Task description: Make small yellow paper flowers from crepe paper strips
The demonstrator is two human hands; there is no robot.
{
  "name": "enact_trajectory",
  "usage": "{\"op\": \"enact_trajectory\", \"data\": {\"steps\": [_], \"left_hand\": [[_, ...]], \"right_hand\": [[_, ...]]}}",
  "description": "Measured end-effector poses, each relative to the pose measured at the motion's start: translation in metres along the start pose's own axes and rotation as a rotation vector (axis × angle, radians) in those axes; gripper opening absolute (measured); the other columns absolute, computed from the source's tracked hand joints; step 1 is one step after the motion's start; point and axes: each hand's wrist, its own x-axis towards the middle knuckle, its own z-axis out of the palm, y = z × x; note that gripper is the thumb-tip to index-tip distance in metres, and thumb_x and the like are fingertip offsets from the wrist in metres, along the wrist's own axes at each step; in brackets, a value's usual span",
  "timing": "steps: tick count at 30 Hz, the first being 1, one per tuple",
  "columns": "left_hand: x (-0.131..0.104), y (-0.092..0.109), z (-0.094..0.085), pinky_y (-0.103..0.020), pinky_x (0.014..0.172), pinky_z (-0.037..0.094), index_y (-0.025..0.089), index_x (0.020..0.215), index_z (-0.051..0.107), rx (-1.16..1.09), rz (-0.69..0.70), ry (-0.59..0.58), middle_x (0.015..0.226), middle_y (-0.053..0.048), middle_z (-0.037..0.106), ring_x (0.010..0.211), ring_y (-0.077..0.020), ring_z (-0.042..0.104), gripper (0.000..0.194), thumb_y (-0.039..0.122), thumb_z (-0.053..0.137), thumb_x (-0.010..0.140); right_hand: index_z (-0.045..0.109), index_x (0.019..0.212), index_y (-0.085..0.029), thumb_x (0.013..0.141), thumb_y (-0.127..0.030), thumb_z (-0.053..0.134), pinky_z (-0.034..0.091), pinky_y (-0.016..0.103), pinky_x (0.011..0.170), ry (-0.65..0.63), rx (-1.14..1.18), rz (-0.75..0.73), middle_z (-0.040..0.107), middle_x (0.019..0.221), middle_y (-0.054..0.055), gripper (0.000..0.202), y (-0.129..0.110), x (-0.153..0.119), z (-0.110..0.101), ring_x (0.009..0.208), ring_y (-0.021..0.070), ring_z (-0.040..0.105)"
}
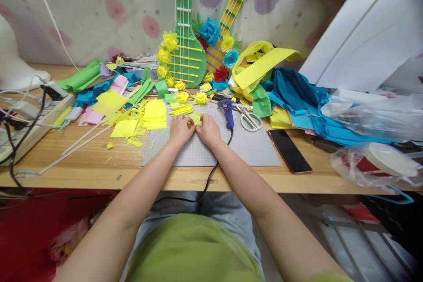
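Both my hands meet over the grey cutting mat (251, 154), closed on one small piece of yellow paper (196, 118). My left hand (180, 130) pinches its left side, and my right hand (209, 130) grips the right side; the fingertips partly hide it. Just behind lie narrow folded yellow strips (181, 109) and finished yellow paper flowers (200, 98). A stack of yellow paper squares (155, 114) sits left of my left hand. To the right of my right hand rest a blue glue gun (228, 113) and white-handled scissors (250, 121).
A green paper guitar (187, 64) and a yellow one (236, 2) lean at the back, trimmed with paper flowers. Blue crepe paper (297, 92), a phone (290, 151) and a plastic-wrapped cup (373, 163) are on the right. A power strip (36, 128) with cables stands left. The glue gun's black cord (211, 174) crosses the front edge.
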Motion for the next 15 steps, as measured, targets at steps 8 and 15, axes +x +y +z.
{"op": "enact_trajectory", "data": {"steps": [8, 15], "left_hand": [[-0.002, 0.001, -0.006, -0.041, 0.084, 0.038, 0.022, 0.077, 0.067, -0.034, -0.054, -0.033, 0.085, -0.008, 0.059, 0.094, -0.0263, 0.047, 0.017, 0.020, 0.051, 0.072], [0.000, -0.016, -0.017, -0.035, 0.085, 0.042, 0.021, 0.082, 0.065, -0.113, -0.064, 0.003, 0.090, -0.005, 0.061, 0.093, -0.0215, 0.051, 0.032, 0.005, 0.047, 0.061]], "right_hand": [[0.046, 0.101, -0.015, 0.075, -0.008, 0.037, 0.037, 0.029, 0.066, -0.027, -0.016, 0.034, 0.048, 0.101, 0.011, 0.028, -0.002, -0.002, -0.004, 0.077, 0.0181, 0.047], [0.047, 0.096, -0.015, 0.070, -0.005, 0.035, 0.037, 0.030, 0.070, -0.004, 0.059, 0.041, 0.049, 0.099, 0.011, 0.031, 0.004, 0.000, -0.004, 0.081, 0.0191, 0.046]]}}
